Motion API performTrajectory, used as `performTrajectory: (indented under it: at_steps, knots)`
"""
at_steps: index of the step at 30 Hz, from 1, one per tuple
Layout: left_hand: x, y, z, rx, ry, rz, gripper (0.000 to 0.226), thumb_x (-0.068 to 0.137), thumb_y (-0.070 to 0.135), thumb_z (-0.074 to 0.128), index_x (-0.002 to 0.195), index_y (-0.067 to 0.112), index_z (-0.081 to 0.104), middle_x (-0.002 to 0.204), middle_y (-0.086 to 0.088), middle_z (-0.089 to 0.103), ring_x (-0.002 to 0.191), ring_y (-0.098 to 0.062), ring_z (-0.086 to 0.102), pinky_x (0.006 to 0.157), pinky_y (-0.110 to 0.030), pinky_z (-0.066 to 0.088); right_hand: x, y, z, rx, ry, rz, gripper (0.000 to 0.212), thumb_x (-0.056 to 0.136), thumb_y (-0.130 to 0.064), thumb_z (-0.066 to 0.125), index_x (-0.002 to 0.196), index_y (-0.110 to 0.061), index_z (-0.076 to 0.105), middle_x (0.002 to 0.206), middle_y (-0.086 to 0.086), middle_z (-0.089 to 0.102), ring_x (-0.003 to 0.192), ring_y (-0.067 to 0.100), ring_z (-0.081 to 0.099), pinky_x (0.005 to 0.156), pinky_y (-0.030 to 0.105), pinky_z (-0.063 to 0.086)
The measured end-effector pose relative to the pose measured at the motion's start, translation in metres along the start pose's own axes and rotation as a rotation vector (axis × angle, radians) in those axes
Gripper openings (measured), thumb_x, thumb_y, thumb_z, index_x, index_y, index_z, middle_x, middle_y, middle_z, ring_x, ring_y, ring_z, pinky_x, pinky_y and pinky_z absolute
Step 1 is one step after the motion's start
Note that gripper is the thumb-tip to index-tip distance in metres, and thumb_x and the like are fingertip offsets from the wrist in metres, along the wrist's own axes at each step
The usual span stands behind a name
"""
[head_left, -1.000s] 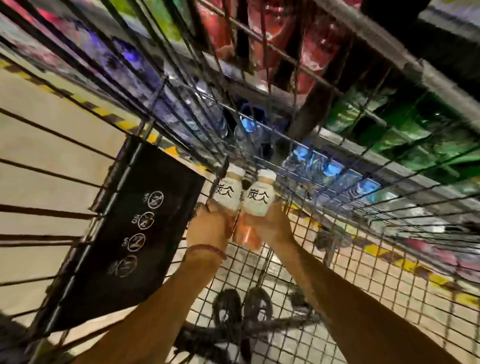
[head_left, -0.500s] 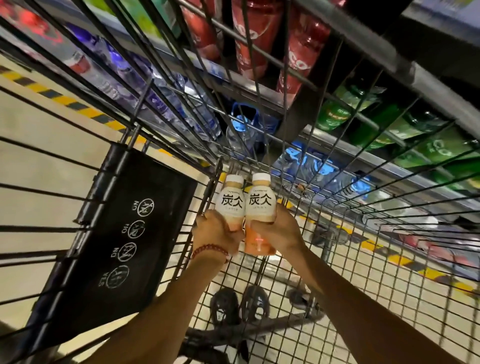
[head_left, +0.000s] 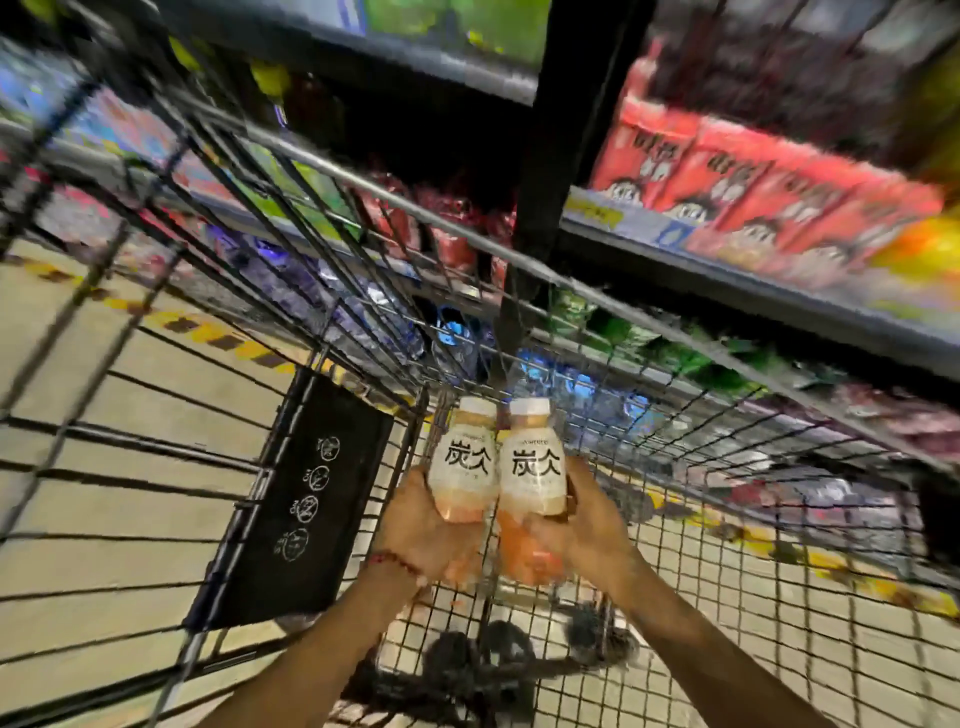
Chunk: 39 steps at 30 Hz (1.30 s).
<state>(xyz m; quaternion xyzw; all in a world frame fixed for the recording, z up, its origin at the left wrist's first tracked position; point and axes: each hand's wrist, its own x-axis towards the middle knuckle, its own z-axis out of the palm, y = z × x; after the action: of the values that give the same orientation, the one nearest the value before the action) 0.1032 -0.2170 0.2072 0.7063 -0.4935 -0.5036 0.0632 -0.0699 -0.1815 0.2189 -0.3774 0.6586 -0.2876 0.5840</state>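
Two small bottles with white labels, black characters and an orange-pink drink stand side by side above the wire shopping cart (head_left: 727, 597). My left hand (head_left: 421, 530) grips the left bottle (head_left: 462, 462) round its lower half. My right hand (head_left: 587, 525) grips the right bottle (head_left: 532, 473) the same way. The two bottles touch each other. Both are upright with pale caps on. A red thread band sits on my left wrist.
A black flap with white round icons (head_left: 301, 499) hangs at the cart's front end. Shelves beyond hold red cartons (head_left: 737, 187), green bottles (head_left: 649, 348) and water bottles (head_left: 457, 338). Yellow-black tape (head_left: 208, 332) marks the pale floor.
The view has tilted upward, showing higher shelves with red cartons. Both hands have lifted the bottles slightly and kept them together; the grips are unchanged.
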Motion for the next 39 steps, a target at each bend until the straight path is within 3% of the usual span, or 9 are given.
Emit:
performTrajectory:
  at_steps: [3, 8, 12, 15, 20, 25, 29, 32, 39]
  knots:
    - [-0.044, 0.036, -0.025, -0.007, 0.029, 0.147, 0.050, 0.068, 0.013, 0.080, 0.105, 0.028, 0.050, 0.109, -0.001, 0.057, 0.104, -0.018, 0.057, 0.083, -0.019, 0.042, -0.042, -0.034, -0.014, 0.077, 0.086, -0.072, 0.061, 0.056, -0.020, 0.084, 0.106, -0.029, 0.052, 0.094, -0.014, 0.065, 0.083, -0.011, 0.063, 0.072, 0.009, 0.048]
    - [-0.116, 0.098, -0.044, -0.072, 0.023, 0.397, 0.058, 0.066, -0.001, 0.079, 0.095, 0.031, 0.040, 0.087, 0.012, 0.057, 0.073, 0.008, 0.051, 0.054, 0.000, 0.043, -0.112, -0.093, -0.048, 0.093, 0.195, -0.193, 0.057, 0.072, -0.002, 0.077, 0.118, -0.024, 0.051, 0.105, -0.005, 0.066, 0.093, 0.007, 0.065, 0.076, 0.029, 0.057]
    - [-0.172, 0.162, -0.056, -0.113, 0.209, 0.621, 0.027, 0.082, 0.008, 0.065, 0.108, 0.005, 0.060, 0.099, -0.001, 0.066, 0.091, -0.019, 0.066, 0.076, -0.025, 0.055, -0.164, -0.131, -0.087, 0.067, 0.321, -0.327, 0.049, 0.072, -0.008, 0.077, 0.105, -0.035, 0.055, 0.100, -0.015, 0.069, 0.091, 0.002, 0.066, 0.081, 0.027, 0.056]
    - [-0.212, 0.204, -0.058, -0.132, 0.045, 0.694, 0.053, 0.066, 0.006, 0.078, 0.113, -0.002, 0.055, 0.107, -0.016, 0.067, 0.078, -0.011, 0.060, 0.065, -0.017, 0.051, -0.208, -0.153, -0.118, 0.056, 0.435, -0.409, 0.051, 0.067, -0.005, 0.079, 0.101, -0.035, 0.056, 0.103, -0.012, 0.071, 0.092, 0.004, 0.066, 0.080, 0.024, 0.053]
    - [-0.281, 0.269, -0.033, -0.225, -0.058, 0.851, 0.063, 0.043, 0.039, 0.076, 0.101, 0.015, 0.063, 0.099, -0.007, 0.071, 0.090, -0.021, 0.067, 0.083, -0.045, 0.056, -0.295, -0.182, -0.168, 0.029, 0.589, -0.543, 0.051, 0.054, -0.030, 0.075, 0.100, -0.040, 0.054, 0.105, -0.011, 0.067, 0.092, 0.001, 0.064, 0.078, 0.019, 0.051]
    - [-0.358, 0.320, 0.023, -0.404, -0.264, 0.943, 0.047, 0.036, 0.032, 0.072, 0.080, 0.022, 0.063, 0.070, 0.011, 0.071, 0.070, -0.009, 0.062, 0.064, -0.023, 0.053, -0.373, -0.177, -0.235, 0.016, 0.745, -0.642, 0.054, 0.063, -0.011, 0.083, 0.102, -0.035, 0.054, 0.102, -0.006, 0.066, 0.087, -0.003, 0.063, 0.077, 0.016, 0.050]
    - [-0.415, 0.352, 0.079, -0.426, -0.322, 1.010, 0.058, 0.040, 0.031, 0.078, 0.093, 0.023, 0.056, 0.091, 0.001, 0.068, 0.072, -0.003, 0.065, 0.062, -0.016, 0.053, -0.441, -0.164, -0.302, 0.005, 0.827, -0.708, 0.051, 0.069, 0.001, 0.079, 0.100, -0.031, 0.054, 0.095, -0.012, 0.065, 0.077, -0.012, 0.063, 0.070, 0.006, 0.049]
    - [-0.457, 0.379, 0.120, -0.423, -0.336, 1.114, 0.057, 0.047, 0.021, 0.083, 0.094, 0.029, 0.051, 0.091, 0.009, 0.065, 0.066, 0.010, 0.063, 0.058, -0.009, 0.050, -0.492, -0.149, -0.351, 0.000, 0.865, -0.751, 0.046, 0.072, -0.001, 0.076, 0.104, -0.027, 0.056, 0.100, -0.009, 0.067, 0.088, 0.006, 0.066, 0.070, 0.010, 0.052]
    - [-0.537, 0.445, 0.202, -0.388, -0.317, 1.318, 0.058, 0.063, -0.005, 0.081, 0.100, 0.024, 0.047, 0.095, 0.006, 0.064, 0.070, 0.008, 0.065, 0.058, -0.010, 0.051, -0.579, -0.130, -0.447, -0.050, 0.967, -0.799, 0.045, 0.072, -0.012, 0.078, 0.101, -0.036, 0.054, 0.101, -0.011, 0.066, 0.094, 0.003, 0.063, 0.080, 0.025, 0.054]
